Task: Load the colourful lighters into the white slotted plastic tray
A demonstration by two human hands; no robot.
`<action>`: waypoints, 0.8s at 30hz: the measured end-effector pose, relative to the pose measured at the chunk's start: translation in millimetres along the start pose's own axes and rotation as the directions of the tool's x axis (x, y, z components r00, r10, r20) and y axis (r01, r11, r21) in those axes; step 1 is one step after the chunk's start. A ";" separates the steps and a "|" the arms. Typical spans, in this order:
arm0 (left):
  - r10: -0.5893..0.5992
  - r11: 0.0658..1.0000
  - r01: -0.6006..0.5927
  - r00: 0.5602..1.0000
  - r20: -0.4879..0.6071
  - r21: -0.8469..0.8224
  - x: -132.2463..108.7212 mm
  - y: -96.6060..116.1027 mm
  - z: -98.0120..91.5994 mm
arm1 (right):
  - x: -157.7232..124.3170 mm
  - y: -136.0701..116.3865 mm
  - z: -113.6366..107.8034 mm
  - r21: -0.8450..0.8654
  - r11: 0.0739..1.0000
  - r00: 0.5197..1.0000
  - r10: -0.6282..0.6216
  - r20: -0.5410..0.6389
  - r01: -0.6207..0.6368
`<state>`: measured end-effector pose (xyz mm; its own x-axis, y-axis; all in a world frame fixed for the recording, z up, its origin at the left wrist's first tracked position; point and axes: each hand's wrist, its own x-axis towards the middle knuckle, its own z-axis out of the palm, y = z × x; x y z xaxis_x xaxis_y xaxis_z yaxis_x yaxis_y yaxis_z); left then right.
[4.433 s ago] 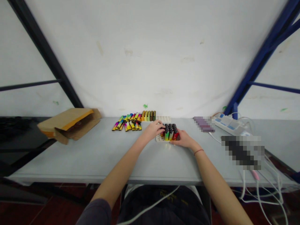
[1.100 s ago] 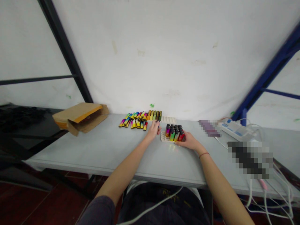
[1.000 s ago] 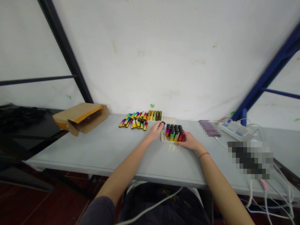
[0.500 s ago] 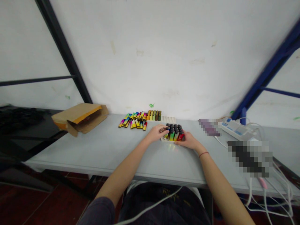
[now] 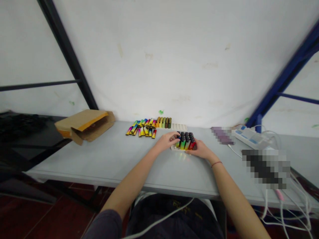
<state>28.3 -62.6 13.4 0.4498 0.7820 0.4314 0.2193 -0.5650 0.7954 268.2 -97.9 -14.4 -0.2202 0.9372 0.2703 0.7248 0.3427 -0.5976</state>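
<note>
Several lighters (image 5: pixel 185 141) with black tops and bright, multicoloured bodies stand upright in rows in a low white tray (image 5: pixel 179 149) on the table. At the tray's left side, my left hand (image 5: pixel 166 140) curls its thumb and fingers around a lighter of the left row. My right hand (image 5: pixel 200 149) grips the tray's right front corner, its fingers behind the red lighter there and its thumb along the front. Both hands partly cover the outer lighters.
Loose shiny multicoloured lighter bodies (image 5: pixel 147 127) lie back left. Beside them stand yellow-to-green ones (image 5: pixel 163 122) in rows, next to another white tray (image 5: pixel 179 127). An opened cardboard box (image 5: pixel 84 122) is at left. A power strip (image 5: pixel 251 138), cables and blurred items occupy the right.
My left fingers have shifted very slightly at the left row of lighters. My right hand and the tray stay in place.
</note>
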 end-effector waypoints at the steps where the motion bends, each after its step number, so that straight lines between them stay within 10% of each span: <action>1: -0.011 1.000 0.011 1.000 0.002 -0.011 -0.1 1.3 -0.5 | -0.1 -0.6 -0.3 0.002 1.000 1.000 0.002 -0.004 -0.002; 7: 0.032 0.999 -0.033 0.999 0.030 0.021 0.1 3.2 -0.9 | 0.0 -1.1 -0.6 -0.012 1.000 1.000 -0.004 0.006 0.004; 11: -0.076 0.967 0.120 0.978 -0.195 0.224 2.4 -5.4 -9.2 | 0.4 1.5 0.0 -0.038 0.999 1.000 -0.005 0.013 0.006; 15: -0.176 0.624 0.442 0.883 -0.436 0.645 1.1 -21.4 -22.8 | 1.3 4.3 0.5 -0.094 0.996 1.000 0.000 0.022 0.002; 18: -0.251 0.449 0.486 0.874 -0.417 0.749 -1.2 -30.4 -25.6 | 1.4 4.7 0.5 -0.088 0.996 1.000 -0.007 0.020 0.009; 24: -0.280 0.476 0.396 0.915 -0.292 0.785 -0.4 -30.7 -15.7 | 0.3 2.5 0.3 -0.047 0.999 1.000 0.000 0.011 0.000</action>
<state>7.8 -41.4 -4.5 0.0974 0.9501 0.2964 0.9624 -0.1658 0.2152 269.8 -96.7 -16.1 -0.2271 0.9381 0.2616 0.7550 0.3393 -0.5612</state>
